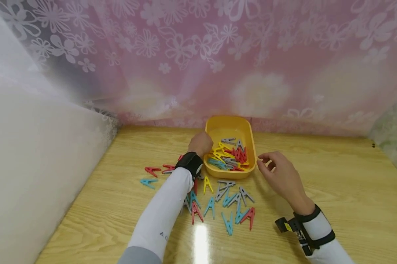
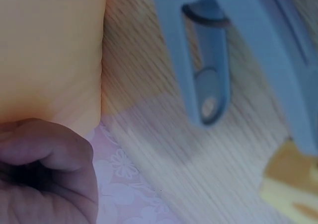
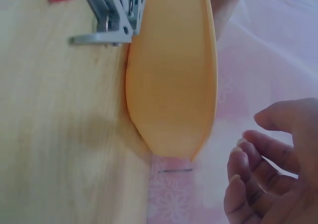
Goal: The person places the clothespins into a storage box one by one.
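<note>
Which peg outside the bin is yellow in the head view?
The peg just in front of the near-left corner of the bin; other visible pegs outside are red, blue or grey.

Tub (image 1: 229, 176) on the desk (image 1: 337, 172), curtain (image 1: 198, 80) behind

Heaped clips (image 1: 239, 154) lie in the tub's near half; loose clips (image 1: 229, 224) lie before it, a few left of the left sleeve (image 1: 162, 212); the left grip (image 1: 201, 143) is at the tub's left side, the right grip (image 1: 282, 176) just beside its right; a sheet (image 1: 40, 139) bounds the desk's left.

Left hand (image 1: 201, 143) curled, any hold hidden; right hand (image 1: 281, 176) loosely bent
</note>
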`<state>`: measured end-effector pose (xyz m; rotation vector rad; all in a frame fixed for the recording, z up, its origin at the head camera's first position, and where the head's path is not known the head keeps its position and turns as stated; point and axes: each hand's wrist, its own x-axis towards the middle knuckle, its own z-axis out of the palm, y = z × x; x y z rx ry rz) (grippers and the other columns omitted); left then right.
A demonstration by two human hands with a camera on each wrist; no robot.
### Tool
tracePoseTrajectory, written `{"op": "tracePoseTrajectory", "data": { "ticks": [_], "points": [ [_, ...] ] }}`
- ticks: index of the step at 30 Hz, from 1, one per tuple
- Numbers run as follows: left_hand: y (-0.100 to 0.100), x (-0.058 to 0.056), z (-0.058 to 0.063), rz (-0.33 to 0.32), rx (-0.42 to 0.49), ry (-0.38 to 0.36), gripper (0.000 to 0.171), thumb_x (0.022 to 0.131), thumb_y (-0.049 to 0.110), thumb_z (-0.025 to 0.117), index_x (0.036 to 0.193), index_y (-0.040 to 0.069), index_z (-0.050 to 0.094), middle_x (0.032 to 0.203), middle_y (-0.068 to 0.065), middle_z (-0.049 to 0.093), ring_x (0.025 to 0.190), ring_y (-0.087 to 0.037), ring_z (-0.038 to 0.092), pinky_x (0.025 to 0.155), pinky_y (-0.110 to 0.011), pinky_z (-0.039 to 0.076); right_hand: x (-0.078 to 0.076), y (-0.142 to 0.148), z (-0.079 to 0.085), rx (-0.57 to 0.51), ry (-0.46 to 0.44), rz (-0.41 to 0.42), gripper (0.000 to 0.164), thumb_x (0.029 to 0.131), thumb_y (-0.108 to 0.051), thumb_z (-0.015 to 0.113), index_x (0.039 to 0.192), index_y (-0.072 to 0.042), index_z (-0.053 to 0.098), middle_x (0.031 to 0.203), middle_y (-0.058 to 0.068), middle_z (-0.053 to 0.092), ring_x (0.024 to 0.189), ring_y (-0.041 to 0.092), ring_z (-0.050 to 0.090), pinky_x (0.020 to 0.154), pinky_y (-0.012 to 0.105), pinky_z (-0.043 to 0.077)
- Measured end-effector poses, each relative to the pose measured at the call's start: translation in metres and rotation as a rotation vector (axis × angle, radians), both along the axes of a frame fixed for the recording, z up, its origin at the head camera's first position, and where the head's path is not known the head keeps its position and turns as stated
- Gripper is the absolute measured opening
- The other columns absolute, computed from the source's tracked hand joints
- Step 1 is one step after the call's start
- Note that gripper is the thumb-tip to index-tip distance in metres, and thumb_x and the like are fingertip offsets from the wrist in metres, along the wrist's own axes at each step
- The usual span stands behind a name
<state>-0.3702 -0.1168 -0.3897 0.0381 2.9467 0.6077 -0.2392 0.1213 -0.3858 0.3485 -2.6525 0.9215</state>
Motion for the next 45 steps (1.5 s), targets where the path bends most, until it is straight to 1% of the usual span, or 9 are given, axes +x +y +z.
{"op": "tracePoseTrajectory", "data": {
  "ticks": [4,8,15,19,22,25,29,35,45],
  "points": [
    [0.000,0.001,-0.001,0.010,-0.008,-0.006,0.025,0.097,0.019,0.050,0.083,0.004,0.064,0.081,-0.007,0.060,0.070,-0.021,0.058,0.067,-0.033,0.051,0.012,0.002,-0.002,0.018,-0.018,0.000,0.019,0.095,-0.024,0.060,0.100,-0.007,0.066,0.088,0.003,0.057,0.071,0.016,0.051,0.059,0.033,0.043],
    [0.000,0.002,0.000,0.010,-0.012,-0.001,0.024,0.097,0.019,0.050,0.084,0.004,0.064,0.082,-0.007,0.060,0.071,-0.021,0.058,0.067,-0.033,0.051,0.023,0.004,-0.002,0.048,-0.078,-0.006,0.019,0.094,-0.026,0.060,0.098,-0.008,0.065,0.085,0.001,0.056,0.070,0.015,0.050,0.058,0.031,0.041],
    [0.001,0.004,0.002,0.000,-0.016,-0.012,0.024,0.097,0.019,0.051,0.084,0.004,0.064,0.080,-0.007,0.059,0.070,-0.020,0.058,0.066,-0.033,0.051,0.035,0.002,-0.003,0.104,-0.310,0.053,0.022,0.092,-0.032,0.063,0.098,-0.010,0.062,0.080,-0.002,0.053,0.067,0.013,0.050,0.054,0.030,0.040],
    [0.001,0.005,-0.002,-0.018,-0.012,-0.012,0.027,0.097,0.019,0.050,0.080,0.005,0.065,0.078,-0.007,0.059,0.068,-0.021,0.058,0.063,-0.032,0.049,0.042,-0.002,-0.009,0.134,-0.468,0.062,0.032,0.089,-0.040,0.066,0.100,-0.009,0.061,0.079,-0.001,0.052,0.066,0.013,0.050,0.055,0.031,0.041],
    [0.001,0.003,-0.004,-0.021,-0.002,-0.013,0.027,0.097,0.018,0.050,0.078,0.005,0.064,0.075,-0.007,0.058,0.067,-0.021,0.058,0.062,-0.031,0.048,0.046,-0.003,-0.011,0.160,-0.535,0.052,0.042,0.085,-0.046,0.069,0.101,-0.009,0.061,0.079,-0.001,0.053,0.066,0.014,0.049,0.055,0.031,0.041],
    [0.002,0.001,-0.005,-0.001,0.008,-0.017,0.024,0.097,0.019,0.051,0.081,0.005,0.063,0.074,-0.006,0.056,0.067,-0.021,0.057,0.062,-0.031,0.048,0.047,-0.004,-0.013,0.180,-0.553,0.053,0.046,0.082,-0.050,0.069,0.101,-0.009,0.060,0.080,-0.002,0.053,0.066,0.014,0.049,0.055,0.031,0.039],
    [0.002,-0.001,-0.002,0.021,0.001,-0.015,0.022,0.097,0.020,0.052,0.086,0.005,0.063,0.076,-0.006,0.055,0.069,-0.021,0.057,0.065,-0.031,0.050,0.046,-0.008,-0.015,0.197,-0.527,0.067,0.045,0.082,-0.050,0.070,0.101,-0.010,0.060,0.079,-0.002,0.052,0.064,0.013,0.047,0.053,0.031,0.038],
    [0.002,-0.005,0.001,0.008,-0.026,-0.016,0.022,0.097,0.020,0.050,0.089,0.005,0.063,0.079,-0.007,0.057,0.071,-0.021,0.058,0.067,-0.032,0.050,0.044,-0.014,-0.019,0.222,-0.501,0.073,0.042,0.082,-0.049,0.070,0.099,-0.012,0.061,0.077,-0.003,0.051,0.062,0.012,0.046,0.052,0.031,0.036],
    [0.004,-0.007,0.000,0.032,-0.025,-0.017,0.022,0.097,0.022,0.051,0.088,0.005,0.063,0.082,-0.007,0.059,0.072,-0.022,0.058,0.068,-0.032,0.050,0.037,-0.020,-0.026,0.278,-0.535,0.066,0.042,0.080,-0.049,0.071,0.094,-0.012,0.060,0.076,-0.001,0.051,0.064,0.014,0.047,0.052,0.031,0.035]
  ]
}}
